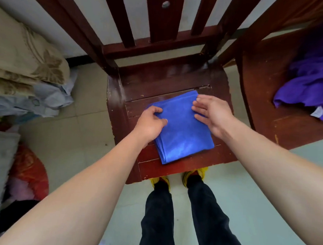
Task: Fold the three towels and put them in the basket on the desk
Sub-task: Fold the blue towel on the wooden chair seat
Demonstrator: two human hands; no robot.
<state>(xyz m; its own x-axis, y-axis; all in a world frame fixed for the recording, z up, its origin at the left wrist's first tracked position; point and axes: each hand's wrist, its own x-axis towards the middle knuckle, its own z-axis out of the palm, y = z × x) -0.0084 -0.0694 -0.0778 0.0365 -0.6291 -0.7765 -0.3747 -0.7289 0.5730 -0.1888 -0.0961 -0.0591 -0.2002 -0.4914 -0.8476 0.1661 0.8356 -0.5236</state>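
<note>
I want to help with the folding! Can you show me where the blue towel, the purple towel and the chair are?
blue towel [182,136]: head view, middle of its folded top.
purple towel [312,77]: head view, middle of the crumpled heap.
chair [159,81]: head view, bare seat behind the blue towel.

Blue towel [182,131], purple cloth [308,87].

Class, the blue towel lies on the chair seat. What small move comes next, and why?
Probably lift the blue towel off the chair seat: it already looks folded square, the left hand pinches one edge, the right hand touches the other.
</note>
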